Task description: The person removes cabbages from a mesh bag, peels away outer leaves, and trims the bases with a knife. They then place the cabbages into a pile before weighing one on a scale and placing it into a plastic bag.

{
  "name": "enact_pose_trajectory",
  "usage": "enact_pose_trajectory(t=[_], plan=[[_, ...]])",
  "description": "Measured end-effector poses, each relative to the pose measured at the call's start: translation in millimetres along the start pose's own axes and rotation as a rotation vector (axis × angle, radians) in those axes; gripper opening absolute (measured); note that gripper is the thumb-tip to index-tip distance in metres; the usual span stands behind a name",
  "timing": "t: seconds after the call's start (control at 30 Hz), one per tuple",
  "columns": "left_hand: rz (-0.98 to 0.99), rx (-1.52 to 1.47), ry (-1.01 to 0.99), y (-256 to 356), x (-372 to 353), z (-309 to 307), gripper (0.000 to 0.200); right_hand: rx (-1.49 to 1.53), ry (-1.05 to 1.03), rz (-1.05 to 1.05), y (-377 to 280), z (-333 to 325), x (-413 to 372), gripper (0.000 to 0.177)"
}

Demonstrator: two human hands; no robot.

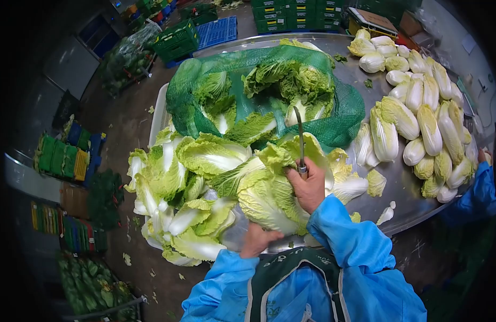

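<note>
A large napa cabbage [264, 201] with loose green outer leaves lies in front of me at the near edge of the metal table. My left hand [258, 239] grips its lower end, with the fingers partly hidden beneath it. In my right hand [311, 185] is a curved knife [300, 131], its blade pointing up and away from me. That hand also rests against the cabbage's outer leaves. To the left, a heap of trimmed leaves [189, 217] spreads around the cabbage. Just beyond lies a green mesh sack [194, 115] with untrimmed cabbages [307, 88] in its opening.
Trimmed pale cabbages [414, 96] are piled on the right of the metal table [387, 201]. Another person's blue sleeve [481, 188] shows at the far right edge. Green crates [175, 40] and a blue pallet [218, 31] stand beyond the table; leaf scraps litter the floor.
</note>
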State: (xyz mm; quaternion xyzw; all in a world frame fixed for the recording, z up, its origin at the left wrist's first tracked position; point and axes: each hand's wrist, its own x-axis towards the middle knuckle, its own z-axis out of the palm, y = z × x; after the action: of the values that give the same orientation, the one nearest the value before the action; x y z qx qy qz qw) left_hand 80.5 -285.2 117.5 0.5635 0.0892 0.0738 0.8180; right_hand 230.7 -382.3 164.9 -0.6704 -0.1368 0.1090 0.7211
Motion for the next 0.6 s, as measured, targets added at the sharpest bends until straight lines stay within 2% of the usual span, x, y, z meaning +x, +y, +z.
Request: enact_pose_trajectory(t=[0.07, 0.1, 0.13, 0.2, 0.27, 0.33, 0.37, 0.43, 0.47, 0.53, 0.6], plan=[[-0.108, 0.127, 0.258, -8.4, 2.8, 1.7, 0.081, -0.062, -0.009, 0.046, -9.4, 7.3, -6.9, 0.012], [-0.003, 0.081, 0.315, -8.8, 10.2, 3.3, 0.069, -0.049, 0.006, 0.031, -3.7, 8.2, -7.4, 0.012], [-0.004, 0.079, 0.317, -16.4, 15.7, -0.4, 0.069, -0.051, 0.004, 0.032, -9.7, 6.1, -6.0, 0.012], [-0.057, -0.579, 0.381, -42.1, 25.6, -12.9, 0.065, 0.195, 0.162, 0.215, -28.1, -5.5, 4.4, 0.014], [-0.091, -0.604, 0.382, -44.7, 25.6, -20.5, 0.062, 0.345, 0.321, 0.123, -23.9, -34.1, 22.5, 0.024], [-0.142, -0.817, 0.392, -36.7, 22.5, -29.3, 0.063, 0.442, 0.493, 0.058, -0.3, -77.9, 43.3, 0.028], [-0.125, -0.885, 0.34, -28.2, 21.8, -32.9, 0.063, 0.441, 0.487, 0.056, 10.1, -103.7, 44.7, 0.028], [-0.081, -0.964, 0.262, -12.5, 24.1, -33.7, 0.063, -0.45, 0.295, 0.282, 25.3, -139.2, 38.0, 0.037], [-0.041, -1.042, 0.183, -6.3, 27.0, -34.2, 0.063, -0.449, 0.286, 0.273, 27.3, -133.2, 32.3, 0.037], [-0.063, -1.051, 0.159, -0.5, 33.3, -36.7, 0.063, -0.635, 0.106, -0.483, 29.9, -108.2, 18.8, 0.044], [-0.112, -0.958, 0.098, -0.5, 37.1, -35.3, 0.068, -0.269, -0.192, 0.339, -28.9, -71.1, 2.7, 0.048]])
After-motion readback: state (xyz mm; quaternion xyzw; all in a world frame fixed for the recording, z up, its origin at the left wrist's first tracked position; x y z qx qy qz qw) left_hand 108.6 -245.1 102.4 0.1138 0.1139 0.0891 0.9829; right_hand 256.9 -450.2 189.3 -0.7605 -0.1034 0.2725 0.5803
